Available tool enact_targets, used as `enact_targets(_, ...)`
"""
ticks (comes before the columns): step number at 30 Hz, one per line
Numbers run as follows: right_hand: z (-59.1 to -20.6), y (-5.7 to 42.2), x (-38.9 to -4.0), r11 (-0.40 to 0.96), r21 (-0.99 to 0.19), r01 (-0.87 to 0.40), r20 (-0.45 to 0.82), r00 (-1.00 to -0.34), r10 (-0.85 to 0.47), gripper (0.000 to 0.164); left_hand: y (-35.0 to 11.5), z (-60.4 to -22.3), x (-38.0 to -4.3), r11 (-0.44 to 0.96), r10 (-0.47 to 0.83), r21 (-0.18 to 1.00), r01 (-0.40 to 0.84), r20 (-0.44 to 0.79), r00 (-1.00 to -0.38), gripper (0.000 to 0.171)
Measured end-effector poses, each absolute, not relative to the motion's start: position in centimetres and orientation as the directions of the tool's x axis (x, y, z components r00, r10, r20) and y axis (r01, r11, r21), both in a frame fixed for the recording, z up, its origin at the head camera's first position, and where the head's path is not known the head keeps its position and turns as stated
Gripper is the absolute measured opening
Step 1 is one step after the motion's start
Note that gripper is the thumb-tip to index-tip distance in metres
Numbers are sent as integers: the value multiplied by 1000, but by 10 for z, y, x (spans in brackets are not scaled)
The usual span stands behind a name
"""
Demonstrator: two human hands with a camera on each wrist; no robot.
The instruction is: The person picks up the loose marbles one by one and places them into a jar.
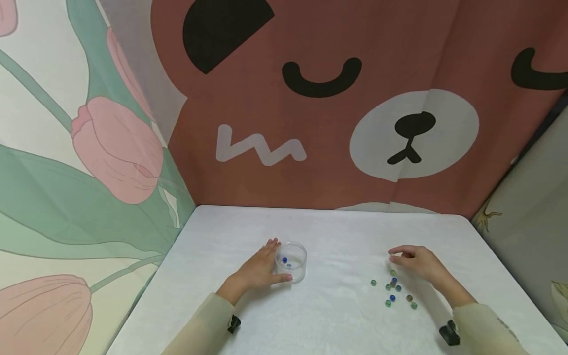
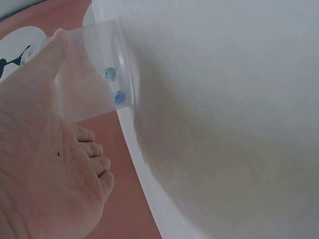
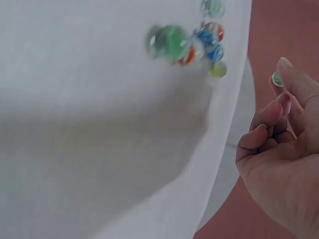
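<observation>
- Lightly, my left hand (image 1: 257,271) holds the clear cup (image 1: 300,274), fingers along its far left side and thumb on the near side, low down.
- The cup stands upright on the white table (image 1: 333,236), well apart from the loose marbles to its right.
- Inside it I see two marbles: a deep blue marble (image 1: 285,260) and a paler blue marble (image 2: 110,74), both down at the bottom.
- My right hand (image 1: 421,265) pinches a green marble (image 3: 277,79) between thumb and forefinger, raised off the cloth; the other fingers curl in toward my palm.
- Just below that hand, in the head view, the loose marbles lie scattered: a yellow-green marble (image 1: 393,272) nearest my fingers, then green, blue and reddish ones bunched together.
- An outlying marble (image 1: 373,282), green, sits off to the left; a brownish marble (image 1: 409,298) lies to the right, near another green one.
- Pale sleeves (image 1: 199,323) cover my forearms, and a brown backdrop (image 1: 266,182) with a sleepy bear's face rises behind the table.
</observation>
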State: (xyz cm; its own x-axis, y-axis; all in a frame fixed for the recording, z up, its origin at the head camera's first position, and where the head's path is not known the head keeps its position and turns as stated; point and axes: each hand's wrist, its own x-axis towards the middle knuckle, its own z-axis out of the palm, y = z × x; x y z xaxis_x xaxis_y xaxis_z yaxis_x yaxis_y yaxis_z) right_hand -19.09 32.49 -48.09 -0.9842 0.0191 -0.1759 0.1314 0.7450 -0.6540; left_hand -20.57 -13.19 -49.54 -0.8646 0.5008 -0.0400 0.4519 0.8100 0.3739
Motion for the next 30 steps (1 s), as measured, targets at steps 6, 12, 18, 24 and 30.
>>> enact_targets(6,-476,313,-188,723,-683,101,-134,-991,11,44,-132,-495,-206,815,497,368,448,-48,-866,109)
enact_targets(12,-469,300,-182,694,-718,56,-87,-996,-9,47,-131,-496,-207,814,498,370,449,-44,-866,108)
enact_targets(18,-462,285,-177,660,-751,10,-54,-997,-47,53,-132,-496,-206,807,502,382,449,-45,-864,109)
enact_targets(24,-459,272,-176,624,-782,18,-61,-997,-48,45,-133,-497,-207,805,507,378,457,-37,-861,109)
enact_targets(30,-460,261,-177,608,-792,53,-80,-997,-17,48,-132,-496,-207,802,506,385,456,-32,-862,108)
